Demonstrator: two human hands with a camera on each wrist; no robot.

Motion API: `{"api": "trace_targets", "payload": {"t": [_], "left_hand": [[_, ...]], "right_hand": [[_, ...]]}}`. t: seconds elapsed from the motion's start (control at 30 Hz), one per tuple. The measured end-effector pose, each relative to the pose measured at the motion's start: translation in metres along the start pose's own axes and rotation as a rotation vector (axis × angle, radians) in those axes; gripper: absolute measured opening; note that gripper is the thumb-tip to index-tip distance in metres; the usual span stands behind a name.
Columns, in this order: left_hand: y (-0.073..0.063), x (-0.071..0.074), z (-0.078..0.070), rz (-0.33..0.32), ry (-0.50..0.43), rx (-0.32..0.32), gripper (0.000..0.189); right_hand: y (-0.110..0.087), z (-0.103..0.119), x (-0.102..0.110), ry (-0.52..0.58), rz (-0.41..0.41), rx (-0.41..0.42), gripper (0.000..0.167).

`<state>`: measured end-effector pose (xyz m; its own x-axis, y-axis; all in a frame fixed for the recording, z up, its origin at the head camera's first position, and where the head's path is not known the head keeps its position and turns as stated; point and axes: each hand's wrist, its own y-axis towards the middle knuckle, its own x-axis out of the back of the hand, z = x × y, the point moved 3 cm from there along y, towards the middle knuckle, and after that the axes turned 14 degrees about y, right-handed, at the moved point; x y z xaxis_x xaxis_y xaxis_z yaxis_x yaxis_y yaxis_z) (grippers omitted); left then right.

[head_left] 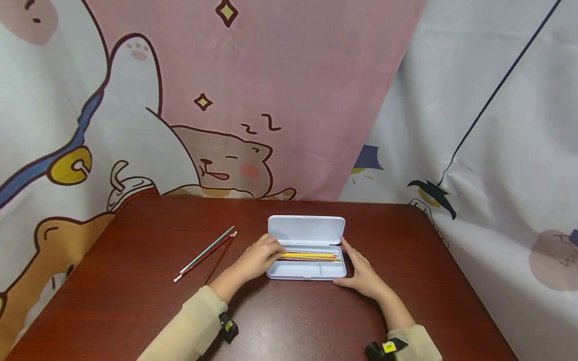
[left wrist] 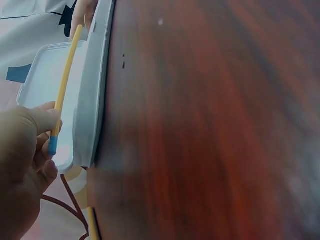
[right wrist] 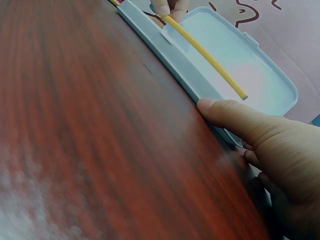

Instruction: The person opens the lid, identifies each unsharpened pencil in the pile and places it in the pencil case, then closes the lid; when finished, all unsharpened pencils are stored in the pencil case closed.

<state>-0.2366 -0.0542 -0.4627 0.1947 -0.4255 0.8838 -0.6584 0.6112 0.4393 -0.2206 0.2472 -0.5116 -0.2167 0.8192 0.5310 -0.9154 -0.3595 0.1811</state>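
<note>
My left hand (head_left: 259,258) pinches a yellow pencil (left wrist: 66,80) between thumb and fingers, close to its blue end. The pencil is held over an open white pencil case (head_left: 292,271), whose lid (head_left: 306,230) stands raised at the back. Inside the case's rear compartment, several pencils (head_left: 311,259) lie lengthwise beneath the held one. At the case's right end, my right hand (head_left: 363,276) grips it, thumb (right wrist: 220,111) against the front edge and fingers toward the hinge side. The front compartments of the case show bare white.
Left of the case, a teal pencil (head_left: 207,249) and dark red pencils (head_left: 220,257) lie slantwise on the brown table (head_left: 289,321). Behind the table hangs a printed cloth (head_left: 307,100) with cartoon animals; its white side (head_left: 501,150) runs along the right.
</note>
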Motion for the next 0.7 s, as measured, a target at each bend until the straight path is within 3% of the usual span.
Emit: {"api": "trace_targets", "payload": {"t": [0.17, 0.43, 0.7], "left_hand": [[0.005, -0.008, 0.001, 0.005, 0.005, 0.003, 0.011], [0.011, -0.019, 0.000, -0.043, 0.005, -0.052, 0.010], [0.010, -0.025, -0.001, -0.032, 0.014, -0.041, 0.010]], "right_hand": [[0.000, 0.001, 0.000, -0.010, -0.002, 0.013, 0.114], [0.001, 0.001, -0.001, -0.002, -0.002, 0.005, 0.114], [0.001, 0.000, -0.001, -0.004, 0.001, -0.017, 0.115]]}}
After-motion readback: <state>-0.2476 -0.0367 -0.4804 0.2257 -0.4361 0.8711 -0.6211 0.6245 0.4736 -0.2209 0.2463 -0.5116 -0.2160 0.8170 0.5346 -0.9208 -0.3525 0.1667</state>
